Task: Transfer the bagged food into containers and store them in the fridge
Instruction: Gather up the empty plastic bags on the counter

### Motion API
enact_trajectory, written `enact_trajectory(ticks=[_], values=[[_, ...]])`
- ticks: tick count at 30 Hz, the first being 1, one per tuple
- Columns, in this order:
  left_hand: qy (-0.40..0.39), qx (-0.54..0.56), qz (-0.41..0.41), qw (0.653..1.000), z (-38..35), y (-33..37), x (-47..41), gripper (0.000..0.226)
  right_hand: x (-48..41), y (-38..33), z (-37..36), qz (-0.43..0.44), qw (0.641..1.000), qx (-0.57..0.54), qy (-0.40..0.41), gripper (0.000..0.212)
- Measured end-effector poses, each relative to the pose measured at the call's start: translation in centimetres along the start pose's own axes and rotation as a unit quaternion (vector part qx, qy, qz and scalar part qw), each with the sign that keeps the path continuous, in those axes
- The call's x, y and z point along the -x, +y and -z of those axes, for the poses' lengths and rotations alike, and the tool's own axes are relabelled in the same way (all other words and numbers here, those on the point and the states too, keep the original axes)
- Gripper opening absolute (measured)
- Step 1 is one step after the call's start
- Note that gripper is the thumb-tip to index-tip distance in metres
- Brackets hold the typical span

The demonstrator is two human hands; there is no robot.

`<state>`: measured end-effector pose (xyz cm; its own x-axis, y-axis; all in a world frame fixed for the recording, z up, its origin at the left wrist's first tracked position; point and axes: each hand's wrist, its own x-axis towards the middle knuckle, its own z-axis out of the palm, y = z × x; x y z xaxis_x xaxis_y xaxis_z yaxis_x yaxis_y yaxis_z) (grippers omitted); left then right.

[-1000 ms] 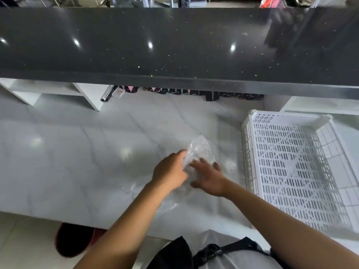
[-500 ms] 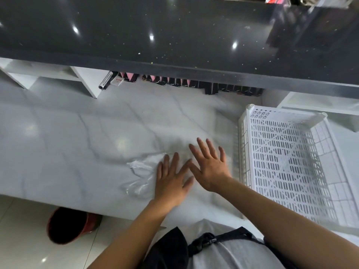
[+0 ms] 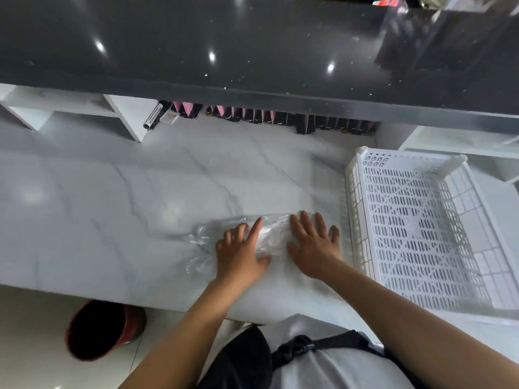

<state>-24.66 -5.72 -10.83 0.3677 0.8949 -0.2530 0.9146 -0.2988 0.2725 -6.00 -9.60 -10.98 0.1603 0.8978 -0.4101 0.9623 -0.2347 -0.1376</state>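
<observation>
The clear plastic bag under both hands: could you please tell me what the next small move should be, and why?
Probably sweep the left hand leftward over the clear plastic bag to smooth its bunched left end. Both hands press the bag onto the marble counter, the right hand flat with spread fingers. The bag looks empty, but its left end is crumpled.

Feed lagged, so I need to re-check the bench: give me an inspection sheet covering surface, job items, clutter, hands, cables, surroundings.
Surface: white marble-patterned counter, glossy, with light reflections.
Job's things: clear plastic bag lying flattened on the counter; white perforated plastic crate to its right, apart from it.
Clutter: black-and-white marker pen and a row of dark and pink items under the dark speckled ledge.
Grippers: left hand and right hand both press down on the bag.
Cables: nothing seen.
Surroundings: red bin on the floor.
</observation>
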Motion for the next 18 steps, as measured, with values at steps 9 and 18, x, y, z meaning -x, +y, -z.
enact_trajectory(ticks=[9,18], values=[[-0.185,-0.062,-0.058,0.979,4.0,0.9,-2.5,0.096,5.1,-3.4,0.7,-0.073,0.992,0.073,0.070,0.053],[-0.056,0.097,-0.146,0.983,1.0,-0.6,1.7,0.017,10.7,-6.1,-1.4,-0.139,0.977,-0.147,0.064,0.059]])
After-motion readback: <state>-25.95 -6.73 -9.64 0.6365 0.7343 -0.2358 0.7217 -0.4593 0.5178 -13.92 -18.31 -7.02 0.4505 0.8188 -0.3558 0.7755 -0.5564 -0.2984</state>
